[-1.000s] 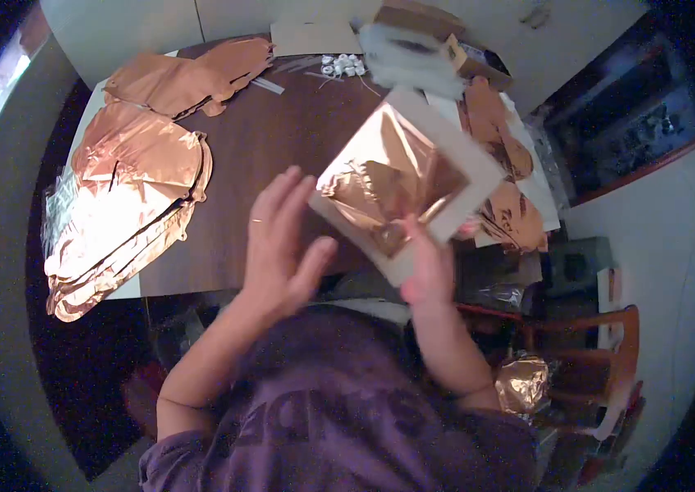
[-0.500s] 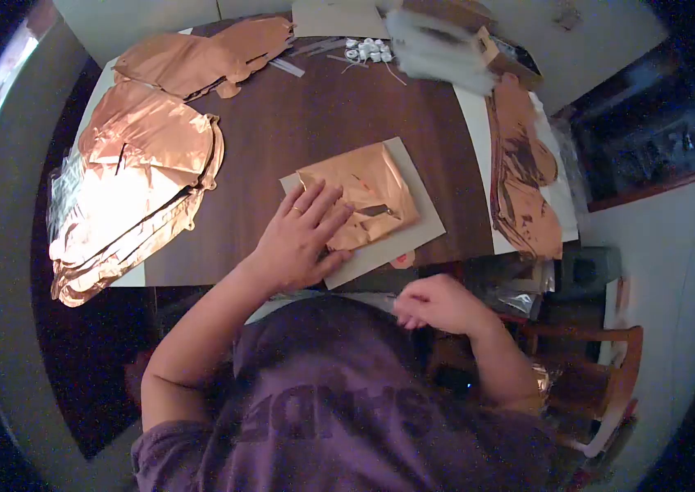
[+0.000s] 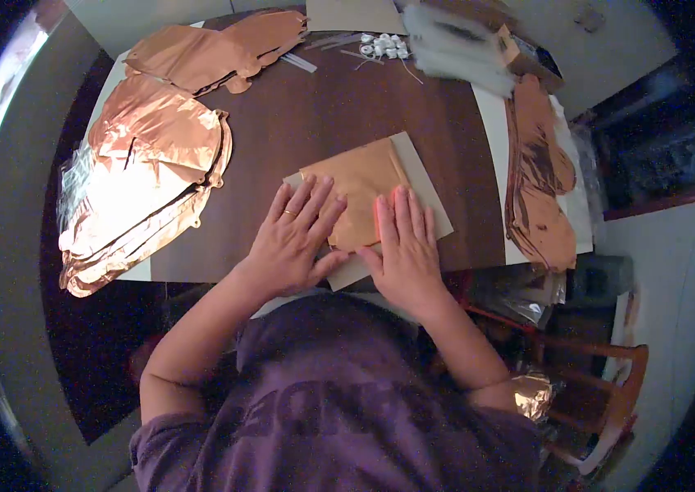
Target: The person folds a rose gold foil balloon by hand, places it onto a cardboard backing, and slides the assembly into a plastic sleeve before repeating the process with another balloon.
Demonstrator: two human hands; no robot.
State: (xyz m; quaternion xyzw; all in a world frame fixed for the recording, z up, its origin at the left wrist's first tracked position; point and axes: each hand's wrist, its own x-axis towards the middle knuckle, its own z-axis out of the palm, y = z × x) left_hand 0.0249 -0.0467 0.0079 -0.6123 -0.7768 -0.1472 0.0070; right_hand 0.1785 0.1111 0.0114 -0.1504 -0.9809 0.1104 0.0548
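Note:
A copper-coloured foil balloon (image 3: 356,176), folded into a flat square packet, lies on a grey card (image 3: 432,197) near the front of the table. My left hand (image 3: 294,234) rests on the packet's left side, fingers spread, a ring on one of them. Flat on the right side is my right hand (image 3: 406,250), its fingers stretched out over the packet and the card. The two thumbs almost meet at the front edge. Something bright red shows around the right fingertips; I cannot make out what it is.
Stacks of flat copper foil balloons (image 3: 159,123) lie at the left, with others (image 3: 532,180) at the right edge. White ribbon rolls (image 3: 384,45) and clear strips (image 3: 300,62) sit at the back, near a plastic bag (image 3: 454,49) and a box (image 3: 524,53). A wooden chair (image 3: 630,377) stands right.
My right hand has come up from beside the table's front edge and now lies on the packet. The foil surface looks smoother. My left hand stays about where it was.

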